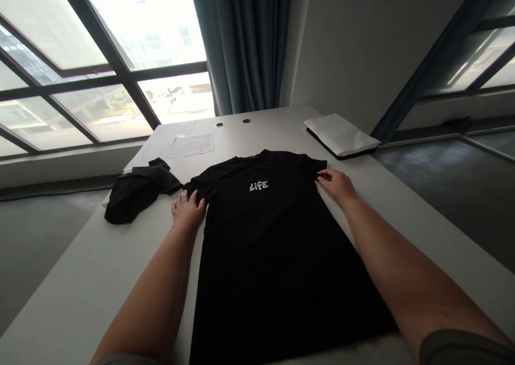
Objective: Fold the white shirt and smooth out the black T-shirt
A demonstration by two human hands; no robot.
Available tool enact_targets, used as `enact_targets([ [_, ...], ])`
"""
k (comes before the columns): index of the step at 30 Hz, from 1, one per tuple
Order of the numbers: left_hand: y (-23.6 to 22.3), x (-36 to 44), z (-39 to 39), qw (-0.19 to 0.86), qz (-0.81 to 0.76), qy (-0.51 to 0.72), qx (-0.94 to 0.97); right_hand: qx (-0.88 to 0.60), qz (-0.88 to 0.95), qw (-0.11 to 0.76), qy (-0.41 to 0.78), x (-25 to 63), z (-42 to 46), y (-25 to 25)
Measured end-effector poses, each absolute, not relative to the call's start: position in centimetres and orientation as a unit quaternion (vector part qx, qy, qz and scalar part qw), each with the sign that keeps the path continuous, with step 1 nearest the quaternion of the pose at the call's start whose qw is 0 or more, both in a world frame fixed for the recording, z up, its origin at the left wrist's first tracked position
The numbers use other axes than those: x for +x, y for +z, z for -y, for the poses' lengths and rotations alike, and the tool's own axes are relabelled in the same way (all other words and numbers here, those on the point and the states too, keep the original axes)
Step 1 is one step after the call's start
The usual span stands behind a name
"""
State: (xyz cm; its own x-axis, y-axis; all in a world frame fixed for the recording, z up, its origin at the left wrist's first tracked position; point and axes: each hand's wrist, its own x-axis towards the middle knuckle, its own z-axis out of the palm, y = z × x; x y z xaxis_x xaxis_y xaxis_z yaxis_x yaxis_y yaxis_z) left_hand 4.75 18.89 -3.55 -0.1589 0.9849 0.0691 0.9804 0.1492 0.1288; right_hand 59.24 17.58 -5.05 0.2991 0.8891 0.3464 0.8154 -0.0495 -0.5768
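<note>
A black T-shirt [273,247] with white "LIFE" lettering lies flat, front up, on the white table [80,279], collar toward the window. My left hand [187,209] rests on the shirt's left sleeve, fingers curled over the fabric edge. At the right sleeve, my right hand [337,185] pinches the sleeve edge between its fingertips. Both forearms reach in from the near edge on either side of the shirt.
A crumpled black garment [137,191] lies at the left table edge. Printed paper sheets [181,142] lie at the back left. A folded white cloth on a dark one [340,134] sits at the back right. Blue curtains hang behind, windows on both sides.
</note>
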Motion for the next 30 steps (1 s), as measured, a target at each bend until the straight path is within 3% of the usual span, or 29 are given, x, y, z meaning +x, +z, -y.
enact_targets([
  [15, -3.6, 4.7, -18.9, 0.016, -0.758, 0.073, 0.648, -0.689, 0.528, 0.494, 0.059, 59.0, -17.3, -4.7],
  [23, -3.1, 5.0, -18.6, 0.016, -0.758, 0.064, 0.649, -0.731, 0.589, 0.343, 0.026, 58.3, -17.3, -4.4],
  [30, -3.1, 5.0, -18.6, 0.019, -0.759, 0.061, 0.648, -0.762, 0.534, 0.366, 0.001, 58.9, -17.4, -4.8],
])
